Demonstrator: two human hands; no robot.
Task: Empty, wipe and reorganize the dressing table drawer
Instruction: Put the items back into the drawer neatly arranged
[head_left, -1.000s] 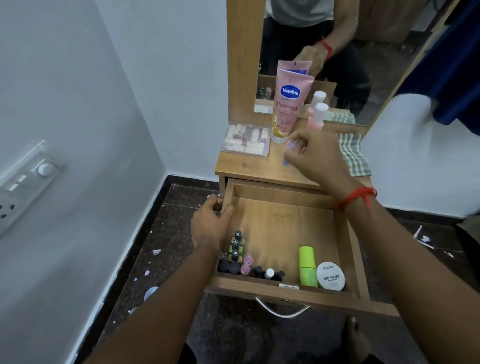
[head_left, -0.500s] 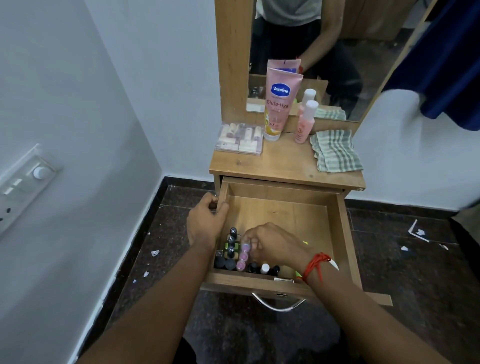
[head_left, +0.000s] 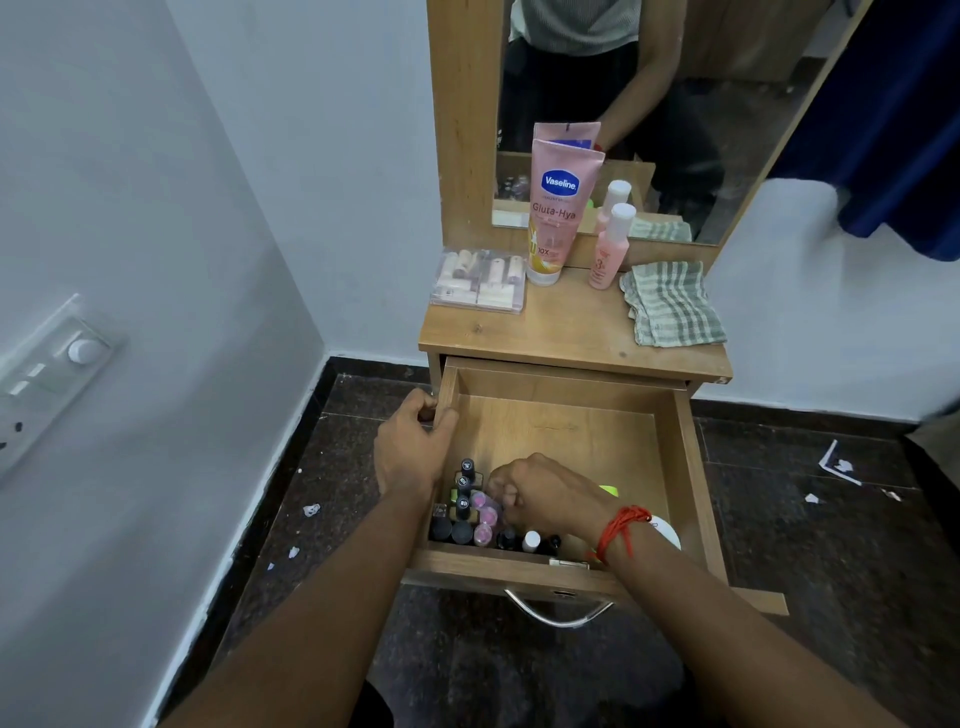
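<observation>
The drawer (head_left: 680, 467) stands pulled out at the centre of the frame, below the table (head_left: 571, 338). The left hand (head_left: 410, 447) grips the drawer's left wall, thumb over the top edge and fingers (head_left: 422, 408) wrapped round the outside. The right hand (head_left: 545, 493), a red thread (head_left: 621, 530) at its wrist, is inside the drawer at lower centre, its fingers (head_left: 501, 488) curled down onto the pink-capped bottles (head_left: 488, 517); I cannot tell whether they have hold of one. Dark-capped small bottles (head_left: 462, 519) crowd the drawer's front left corner. On the table, toward the top of the frame, are a clear box of cosmetics (head_left: 480, 280), an upright Vaseline tube (head_left: 558, 208), a pink bottle (head_left: 610, 249) and a folded checked cloth (head_left: 672, 304).
</observation>
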